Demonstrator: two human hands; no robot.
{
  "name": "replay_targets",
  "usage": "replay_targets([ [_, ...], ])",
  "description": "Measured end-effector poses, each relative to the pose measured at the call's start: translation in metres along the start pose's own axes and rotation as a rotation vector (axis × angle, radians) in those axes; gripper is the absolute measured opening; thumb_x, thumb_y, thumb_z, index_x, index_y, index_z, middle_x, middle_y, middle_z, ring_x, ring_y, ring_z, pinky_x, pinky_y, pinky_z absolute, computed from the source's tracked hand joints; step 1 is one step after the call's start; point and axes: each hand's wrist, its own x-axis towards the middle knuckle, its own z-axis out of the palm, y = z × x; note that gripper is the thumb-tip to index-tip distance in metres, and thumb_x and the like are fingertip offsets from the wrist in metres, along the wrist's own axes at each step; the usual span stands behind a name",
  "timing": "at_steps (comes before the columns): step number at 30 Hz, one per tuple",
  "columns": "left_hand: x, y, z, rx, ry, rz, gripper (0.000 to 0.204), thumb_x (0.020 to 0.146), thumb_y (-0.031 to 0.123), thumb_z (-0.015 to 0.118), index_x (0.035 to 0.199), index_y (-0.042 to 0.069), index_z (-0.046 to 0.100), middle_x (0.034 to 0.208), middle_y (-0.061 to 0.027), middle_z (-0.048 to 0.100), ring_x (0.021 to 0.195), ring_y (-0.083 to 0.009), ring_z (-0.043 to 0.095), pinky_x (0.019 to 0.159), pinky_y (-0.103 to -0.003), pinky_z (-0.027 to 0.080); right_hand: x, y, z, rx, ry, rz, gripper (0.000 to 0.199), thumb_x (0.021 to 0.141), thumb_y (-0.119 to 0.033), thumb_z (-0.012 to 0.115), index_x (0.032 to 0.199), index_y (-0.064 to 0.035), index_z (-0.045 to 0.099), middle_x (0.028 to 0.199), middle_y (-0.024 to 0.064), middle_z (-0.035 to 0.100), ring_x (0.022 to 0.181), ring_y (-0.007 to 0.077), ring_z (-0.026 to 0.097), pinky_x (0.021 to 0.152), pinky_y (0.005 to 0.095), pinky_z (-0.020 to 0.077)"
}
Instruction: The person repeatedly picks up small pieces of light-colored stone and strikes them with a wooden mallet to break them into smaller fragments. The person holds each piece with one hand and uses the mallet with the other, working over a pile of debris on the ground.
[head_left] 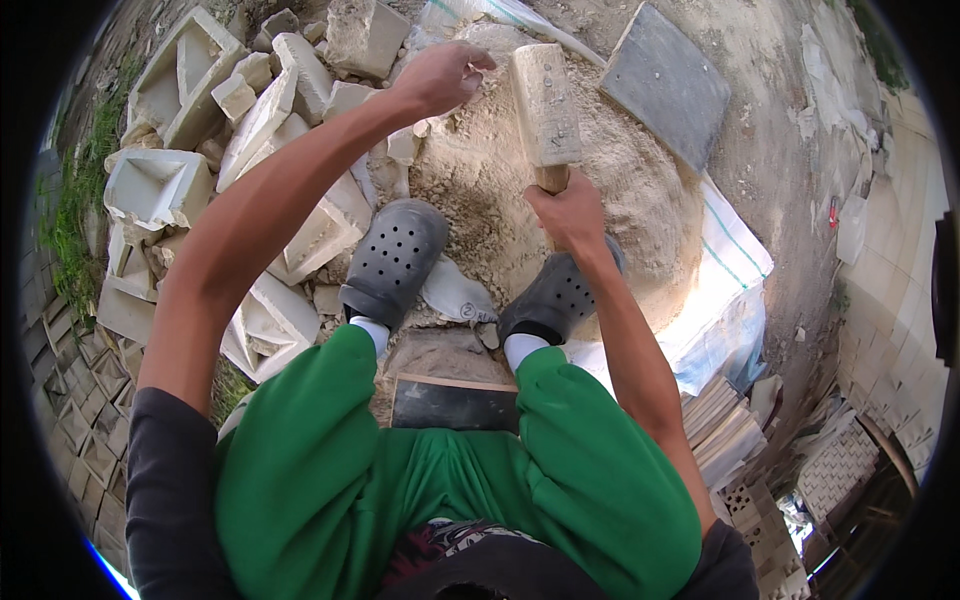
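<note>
My right hand [568, 210] is wrapped round the short wooden handle of a mallet [547, 105]. The mallet's head, long, pale and block-shaped, points away from me above a mound of crushed, sandy powder [470, 180]. Off to the left and farther away, my left hand [448, 78] hovers near the mound's far left edge. Its fingers are loosely bent and apart, with nothing visible in them. Next to that hand lie broken pale blocks [365, 38], some of them hollow moulded pieces [160, 187].
My feet, in grey clogs [397, 250], stand at the mound's near side. A flat grey slab [668, 85] lies at the far right. White woven sheeting [735, 255] edges the powder on the right. Stacked tiles [722, 430] sit at the near right.
</note>
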Motion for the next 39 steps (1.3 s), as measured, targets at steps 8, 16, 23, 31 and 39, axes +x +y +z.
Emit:
replay_targets([
  [8,-0.029,0.011,0.003,0.499,0.070,0.147,0.023,0.084,0.028,0.074,0.101,0.014,0.073,0.105,-0.0073,0.067,0.105,-0.0259,0.063,0.094,-0.045,0.047,0.006,-0.028,-0.020,-0.058,0.052,-0.099,0.041,0.074,-0.032,0.073,0.097,0.0024,0.070,0.084,0.0224,0.073,0.080,0.0361,0.072,0.076,0.0427,0.0553],
  [16,-0.006,0.016,0.014,0.326,-0.021,-0.021,0.024,0.087,0.027,0.073,0.105,0.012,0.072,0.092,-0.0054,0.071,0.094,-0.0283,0.068,0.084,-0.045,0.050,-0.011,-0.082,-0.055,0.049,0.161,-0.256,0.037,0.076,-0.030,0.075,0.089,0.0042,0.068,0.073,0.0170,0.071,0.067,0.0281,0.071,0.067,0.0392,0.0548],
  [23,-0.026,-0.005,0.007,0.197,0.201,0.022,0.031,0.090,0.029,0.070,0.114,0.009,0.069,0.105,-0.0099,0.071,0.102,-0.0317,0.067,0.087,-0.043,0.052,-0.008,-0.070,-0.032,0.111,0.076,-0.239,0.039,0.076,-0.028,0.075,0.090,0.0070,0.069,0.076,0.0200,0.072,0.071,0.0265,0.074,0.067,0.0385,0.0551],
  [31,-0.054,-0.005,0.000,0.191,0.188,-0.080,0.048,0.086,0.033,0.073,0.124,0.006,0.060,0.119,-0.0185,0.064,0.115,-0.0359,0.061,0.097,-0.045,0.049,0.009,-0.035,0.000,-0.187,-0.104,-0.007,0.045,0.075,-0.033,0.073,0.104,0.0015,0.070,0.094,0.0240,0.073,0.091,0.0408,0.071,0.083,0.0446,0.0549],
  [39,-0.075,-0.014,0.002,0.092,0.093,-0.101,0.052,0.084,0.030,0.075,0.125,0.004,0.056,0.112,-0.0181,0.064,0.103,-0.0356,0.065,0.090,-0.044,0.051,-0.013,-0.076,-0.037,0.174,0.152,-0.361,0.027,0.075,-0.024,0.076,0.080,0.0026,0.071,0.067,0.0138,0.070,0.061,0.0230,0.070,0.058,0.0360,0.0530],
])
